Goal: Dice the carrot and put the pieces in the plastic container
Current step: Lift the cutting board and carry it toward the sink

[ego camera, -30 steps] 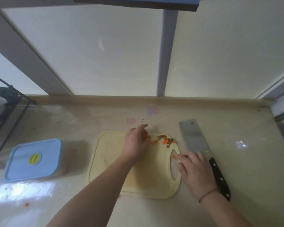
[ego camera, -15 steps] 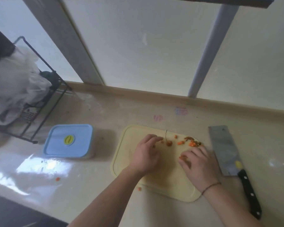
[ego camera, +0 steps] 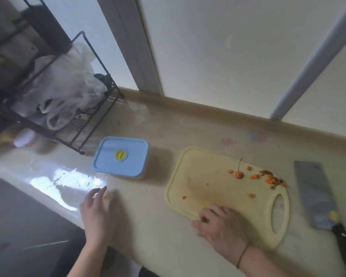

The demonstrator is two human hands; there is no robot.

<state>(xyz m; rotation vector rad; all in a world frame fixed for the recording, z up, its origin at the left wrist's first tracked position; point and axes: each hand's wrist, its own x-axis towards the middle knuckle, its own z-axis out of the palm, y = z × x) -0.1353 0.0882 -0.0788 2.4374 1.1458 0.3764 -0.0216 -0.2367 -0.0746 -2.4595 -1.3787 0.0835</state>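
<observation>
**Both hands leave the carrot scraps**

The left hand (ego camera: 98,212) has come off the cutting board (ego camera: 198,176) to the counter (ego camera: 158,226) near the lidded plastic container (ego camera: 121,156), fingers spread by a small orange bit (ego camera: 104,197). The right hand (ego camera: 220,226) has drawn back to the board's near edge, away from the carrot pieces (ego camera: 268,177).

the left hand (ego camera: 97,211) is blurring over a small orange speck, so any contact is staying unclear. the knife (ego camera: 316,194) handle is running off the frame's right edge.
</observation>
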